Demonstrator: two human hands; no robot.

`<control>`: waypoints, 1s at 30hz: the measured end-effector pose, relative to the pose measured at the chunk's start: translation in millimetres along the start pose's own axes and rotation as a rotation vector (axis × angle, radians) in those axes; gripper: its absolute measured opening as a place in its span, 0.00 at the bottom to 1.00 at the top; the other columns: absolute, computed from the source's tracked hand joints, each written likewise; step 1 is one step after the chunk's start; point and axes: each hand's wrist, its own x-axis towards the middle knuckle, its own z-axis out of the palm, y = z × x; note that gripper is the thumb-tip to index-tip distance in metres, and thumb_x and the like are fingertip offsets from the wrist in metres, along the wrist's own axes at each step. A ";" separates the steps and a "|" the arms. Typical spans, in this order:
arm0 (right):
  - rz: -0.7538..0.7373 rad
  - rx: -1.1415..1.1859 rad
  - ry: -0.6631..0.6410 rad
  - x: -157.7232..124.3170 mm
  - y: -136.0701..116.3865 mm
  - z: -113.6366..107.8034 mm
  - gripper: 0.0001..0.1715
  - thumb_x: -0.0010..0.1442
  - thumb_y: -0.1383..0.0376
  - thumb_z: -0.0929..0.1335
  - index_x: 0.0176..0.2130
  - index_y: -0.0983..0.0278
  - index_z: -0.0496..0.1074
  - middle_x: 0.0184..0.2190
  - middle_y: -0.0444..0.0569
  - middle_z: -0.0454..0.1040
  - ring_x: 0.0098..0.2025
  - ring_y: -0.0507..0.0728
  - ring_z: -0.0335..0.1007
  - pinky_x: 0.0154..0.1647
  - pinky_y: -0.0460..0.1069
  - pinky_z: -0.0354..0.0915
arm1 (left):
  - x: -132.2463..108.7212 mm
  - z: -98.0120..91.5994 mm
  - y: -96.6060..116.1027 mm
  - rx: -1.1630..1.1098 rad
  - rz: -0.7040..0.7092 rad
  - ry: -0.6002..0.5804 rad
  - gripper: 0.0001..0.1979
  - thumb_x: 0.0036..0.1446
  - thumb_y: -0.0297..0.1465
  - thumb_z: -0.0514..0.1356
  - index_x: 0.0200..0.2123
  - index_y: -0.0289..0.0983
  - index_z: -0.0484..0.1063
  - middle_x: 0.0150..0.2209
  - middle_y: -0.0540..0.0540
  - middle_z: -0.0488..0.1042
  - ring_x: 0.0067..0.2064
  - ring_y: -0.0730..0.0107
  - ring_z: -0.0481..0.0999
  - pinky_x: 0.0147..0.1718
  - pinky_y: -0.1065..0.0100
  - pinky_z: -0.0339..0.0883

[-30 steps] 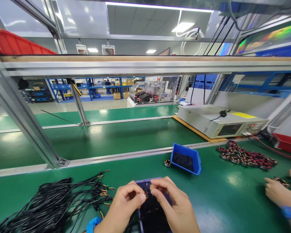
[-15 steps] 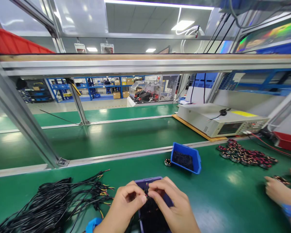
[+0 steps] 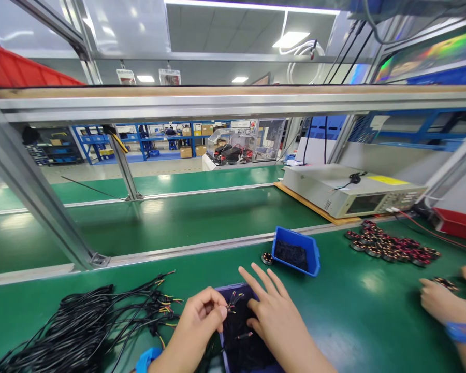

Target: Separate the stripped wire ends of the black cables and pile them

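My left hand (image 3: 200, 324) is closed in a pinch on the coloured wire ends of a black cable (image 3: 233, 304), held over a dark blue tray (image 3: 233, 290) of small black parts near the bench's front edge. My right hand (image 3: 274, 311) lies open over the same tray, fingers stretched out and spread, holding nothing. A blue strap shows at my left wrist (image 3: 147, 358).
A heap of black cables (image 3: 81, 324) lies to the left. A small blue bin (image 3: 295, 251), a single motor stator (image 3: 267, 258) and a pile of stators (image 3: 388, 246) sit to the right. A co-worker's hands (image 3: 442, 298) work at the right edge. A grey instrument (image 3: 349, 191) stands behind.
My right hand has let go of the wire ends and opened flat over the tray. My left hand keeps its pinch on the cable.
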 end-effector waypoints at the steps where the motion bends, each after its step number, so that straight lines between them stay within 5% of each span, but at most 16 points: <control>1: -0.005 -0.012 -0.011 -0.6 -1.7 4.9 0.14 0.49 0.78 0.73 0.20 0.61 0.75 0.61 0.51 0.70 0.63 0.73 0.62 0.61 0.71 0.62 | -0.3 0.3 0.3 -0.013 -0.005 0.006 0.22 0.51 0.51 0.66 0.27 0.37 0.71 0.22 0.54 0.63 0.26 0.72 0.64 0.28 0.71 0.59; 7: -0.006 -0.139 -0.024 0.1 -2.9 6.7 0.13 0.50 0.79 0.73 0.21 0.63 0.74 0.52 0.57 0.77 0.58 0.70 0.69 0.57 0.67 0.68 | 0.2 1.7 -1.9 -0.066 -0.019 0.019 0.23 0.50 0.52 0.67 0.28 0.37 0.70 0.21 0.55 0.62 0.24 0.75 0.62 0.25 0.73 0.57; 11: -0.003 -0.107 -0.012 1.1 -3.0 2.2 0.10 0.49 0.77 0.74 0.29 0.63 0.77 0.56 0.57 0.74 0.61 0.72 0.65 0.57 0.68 0.67 | 0.9 2.3 -2.6 -0.074 -0.027 0.026 0.24 0.48 0.53 0.68 0.28 0.37 0.70 0.21 0.56 0.62 0.22 0.76 0.62 0.23 0.73 0.56; 16: 0.009 -0.037 -0.009 1.0 -6.6 13.8 0.13 0.49 0.78 0.74 0.21 0.62 0.76 0.55 0.55 0.75 0.60 0.71 0.66 0.59 0.68 0.64 | 1.1 1.5 -3.8 -0.057 -0.027 0.019 0.24 0.49 0.53 0.67 0.26 0.37 0.71 0.20 0.56 0.62 0.22 0.76 0.62 0.23 0.73 0.57; 20: 0.034 0.010 -0.017 2.2 -3.7 1.7 0.12 0.50 0.76 0.74 0.22 0.60 0.78 0.51 0.54 0.77 0.56 0.72 0.68 0.54 0.69 0.67 | 1.9 1.0 -5.5 -0.070 -0.032 0.010 0.25 0.48 0.54 0.67 0.27 0.37 0.71 0.19 0.56 0.62 0.22 0.76 0.63 0.22 0.74 0.56; 25: 0.212 0.517 0.129 8.0 -11.8 -25.7 0.13 0.67 0.66 0.66 0.40 0.58 0.82 0.34 0.51 0.79 0.36 0.59 0.77 0.35 0.53 0.75 | 0.8 1.5 -4.9 -0.087 -0.036 0.004 0.25 0.48 0.53 0.68 0.28 0.36 0.70 0.20 0.56 0.62 0.21 0.77 0.63 0.21 0.75 0.56; 30: 0.261 0.853 0.293 11.6 -32.2 -27.8 0.12 0.67 0.60 0.68 0.37 0.59 0.81 0.32 0.48 0.82 0.34 0.57 0.79 0.36 0.48 0.75 | -2.6 1.4 -2.8 -0.079 -0.064 -0.031 0.24 0.49 0.52 0.67 0.29 0.36 0.70 0.20 0.57 0.61 0.21 0.79 0.62 0.19 0.77 0.53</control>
